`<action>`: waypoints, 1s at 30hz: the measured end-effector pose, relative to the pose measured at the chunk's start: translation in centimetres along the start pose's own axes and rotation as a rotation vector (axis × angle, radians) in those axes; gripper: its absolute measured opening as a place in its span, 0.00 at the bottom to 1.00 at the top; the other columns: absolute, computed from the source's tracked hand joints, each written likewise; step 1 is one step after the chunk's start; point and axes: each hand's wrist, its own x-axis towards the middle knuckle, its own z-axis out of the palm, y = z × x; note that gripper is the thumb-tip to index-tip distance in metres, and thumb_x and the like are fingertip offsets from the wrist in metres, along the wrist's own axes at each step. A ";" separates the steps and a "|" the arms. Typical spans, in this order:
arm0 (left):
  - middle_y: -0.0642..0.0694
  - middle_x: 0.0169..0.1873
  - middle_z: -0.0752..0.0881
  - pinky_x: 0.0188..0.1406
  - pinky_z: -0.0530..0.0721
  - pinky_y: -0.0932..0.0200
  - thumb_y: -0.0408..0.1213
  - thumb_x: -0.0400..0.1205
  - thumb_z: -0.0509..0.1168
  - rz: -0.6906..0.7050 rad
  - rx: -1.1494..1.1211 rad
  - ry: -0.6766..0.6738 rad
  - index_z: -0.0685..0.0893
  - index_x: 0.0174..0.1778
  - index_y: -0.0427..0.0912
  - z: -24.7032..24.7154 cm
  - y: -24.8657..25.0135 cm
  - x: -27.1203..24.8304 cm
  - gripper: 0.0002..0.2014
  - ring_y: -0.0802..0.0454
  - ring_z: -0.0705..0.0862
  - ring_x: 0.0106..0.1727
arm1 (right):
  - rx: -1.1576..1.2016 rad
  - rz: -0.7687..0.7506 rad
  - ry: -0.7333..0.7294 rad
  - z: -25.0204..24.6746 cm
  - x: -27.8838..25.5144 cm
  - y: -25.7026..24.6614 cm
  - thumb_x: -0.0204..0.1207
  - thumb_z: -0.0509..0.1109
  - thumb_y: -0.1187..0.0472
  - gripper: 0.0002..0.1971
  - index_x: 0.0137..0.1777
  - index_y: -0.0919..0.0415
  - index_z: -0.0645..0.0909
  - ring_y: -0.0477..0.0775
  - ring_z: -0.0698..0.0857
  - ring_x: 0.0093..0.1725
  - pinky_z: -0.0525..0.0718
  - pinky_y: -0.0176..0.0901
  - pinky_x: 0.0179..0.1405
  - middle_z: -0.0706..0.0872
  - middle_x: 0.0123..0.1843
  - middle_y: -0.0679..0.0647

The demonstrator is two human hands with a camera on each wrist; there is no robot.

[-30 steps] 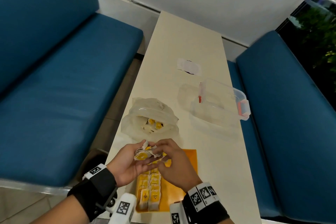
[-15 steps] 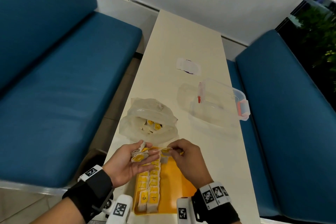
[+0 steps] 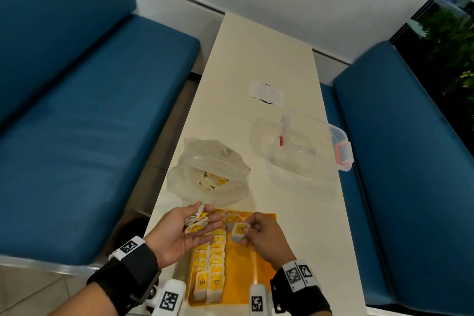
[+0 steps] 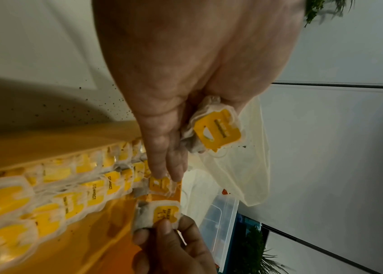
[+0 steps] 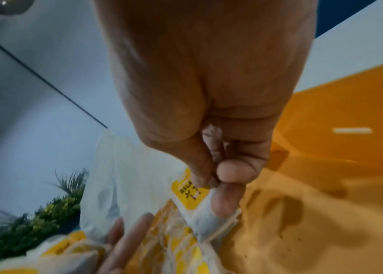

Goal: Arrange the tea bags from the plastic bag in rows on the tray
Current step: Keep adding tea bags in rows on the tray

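An orange tray lies at the table's near end with two rows of yellow-tagged tea bags along its left side. My left hand hovers palm up over the tray's far left corner, its thumb holding a small bunch of tea bags in the palm. My right hand pinches a single tea bag above the tray's far end, right of the rows. A clear plastic bag with more tea bags lies open just beyond the tray.
A clear lidded plastic box with red clips stands at the table's right edge. A small white packet lies farther back. Blue benches flank the narrow table on both sides.
My right hand has drawn one tea bag away from the bunch in my left hand, moving right and slightly toward me over the tray. The left hand keeps the bunch.
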 end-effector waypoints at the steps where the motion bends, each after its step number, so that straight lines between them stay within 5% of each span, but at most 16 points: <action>1: 0.31 0.62 0.89 0.68 0.83 0.39 0.45 0.91 0.57 0.002 0.004 0.000 0.80 0.72 0.34 0.1 0.0 0.0 0.21 0.37 0.89 0.65 | -0.035 0.008 -0.007 0.3 0.2 0.2 0.81 0.66 0.71 0.07 0.45 0.59 0.78 0.40 0.84 0.25 0.77 0.32 0.25 0.88 0.33 0.57; 6: 0.31 0.62 0.89 0.65 0.85 0.41 0.45 0.91 0.56 0.003 0.019 -0.001 0.80 0.72 0.33 0.1 0.0 0.0 0.21 0.37 0.89 0.64 | -0.102 0.038 0.004 1.6 1.3 1.1 0.79 0.67 0.70 0.08 0.44 0.56 0.79 0.47 0.88 0.30 0.87 0.45 0.38 0.89 0.34 0.55; 12: 0.31 0.62 0.89 0.67 0.83 0.39 0.45 0.91 0.56 -0.003 0.022 0.008 0.80 0.72 0.33 0.0 0.0 0.1 0.21 0.37 0.89 0.65 | 0.046 0.120 0.089 2.7 1.8 1.4 0.79 0.70 0.70 0.07 0.43 0.58 0.81 0.48 0.86 0.29 0.80 0.38 0.27 0.88 0.35 0.57; 23: 0.32 0.61 0.90 0.73 0.79 0.36 0.44 0.91 0.56 0.008 0.038 0.023 0.80 0.71 0.32 0.2 -0.1 0.0 0.21 0.37 0.89 0.64 | 0.128 0.121 0.256 3.9 2.1 1.6 0.77 0.73 0.66 0.01 0.47 0.62 0.85 0.53 0.90 0.34 0.87 0.39 0.30 0.90 0.41 0.61; 30: 0.32 0.60 0.90 0.72 0.80 0.37 0.44 0.91 0.56 0.017 0.047 0.017 0.81 0.71 0.32 0.2 -0.3 0.0 0.21 0.38 0.90 0.63 | 0.145 0.104 0.254 3.4 1.1 1.1 0.75 0.74 0.67 0.04 0.45 0.58 0.84 0.57 0.92 0.37 0.92 0.56 0.45 0.90 0.40 0.58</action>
